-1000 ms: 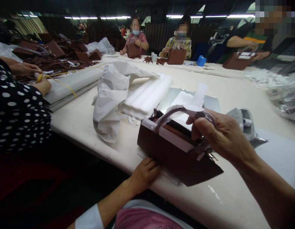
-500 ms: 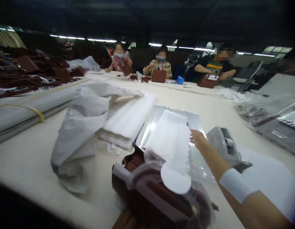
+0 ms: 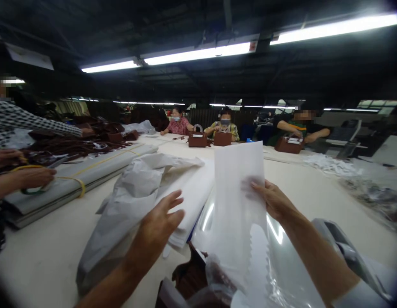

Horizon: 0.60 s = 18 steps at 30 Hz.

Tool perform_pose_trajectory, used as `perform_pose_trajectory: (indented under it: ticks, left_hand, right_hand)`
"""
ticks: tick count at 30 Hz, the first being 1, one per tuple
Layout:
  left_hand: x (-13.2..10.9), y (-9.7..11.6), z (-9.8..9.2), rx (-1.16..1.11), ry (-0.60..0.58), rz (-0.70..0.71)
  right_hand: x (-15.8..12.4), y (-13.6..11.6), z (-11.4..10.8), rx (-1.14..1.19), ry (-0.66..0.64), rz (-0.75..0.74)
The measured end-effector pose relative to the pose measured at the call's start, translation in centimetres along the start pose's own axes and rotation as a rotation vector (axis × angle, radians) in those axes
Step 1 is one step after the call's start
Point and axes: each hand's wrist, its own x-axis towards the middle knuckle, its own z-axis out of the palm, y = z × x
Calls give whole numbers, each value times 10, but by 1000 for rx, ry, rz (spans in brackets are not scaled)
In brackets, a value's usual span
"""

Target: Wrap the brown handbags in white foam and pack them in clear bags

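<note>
My right hand (image 3: 277,200) is closed on the right edge of a thin white sheet (image 3: 232,184), held upright; fingers show faintly through it. Behind and below the sheet lies glossy clear plastic (image 3: 282,261). A white strip with a scalloped edge (image 3: 259,256) is at its lower right. My left hand (image 3: 158,224) hangs in the air with fingers apart, holding nothing, over a crumpled greyish wrapping sheet (image 3: 128,201). Beside it is a stack of white sheets (image 3: 195,188). A brown bag (image 3: 190,271), partly in clear plastic, lies at the bottom, cut off by the frame.
A grey tape dispenser (image 3: 342,248) stands right of my forearm. At left, a long grey roll (image 3: 99,175) carries a yellow band. A co-worker's hand (image 3: 38,177) there holds scissors. Brown pieces (image 3: 99,143) are heaped behind. Across the table, several people handle brown handbags (image 3: 197,139).
My right hand has lifted the white sheet upright. My left hand has left the brown bag and risen, opening out. The view has tilted up; a co-worker appears at left.
</note>
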Motion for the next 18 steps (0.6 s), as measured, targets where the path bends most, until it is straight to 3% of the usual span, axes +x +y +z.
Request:
perform_pose_trajectory:
  ticks: [3,5,7,11,18]
  left_hand:
    - [45,38,40,-213,-108,6]
    - [58,47,61,-436,-226,51]
    - [57,45,73,-606,-262,47]
    - [44,36,74,-706,-122,-15]
    - [30,39,70,-717,-83,33]
  right_hand:
    - [-28,-11,47,-23,-271,-23]
    - [-40,-9,69,-62,-468,-16]
    - [-46,-3,83,-95,-578,-10]
    - [-49,6,91,-101,-630,-40]
    - [-73,11,92,-77,-596,-109]
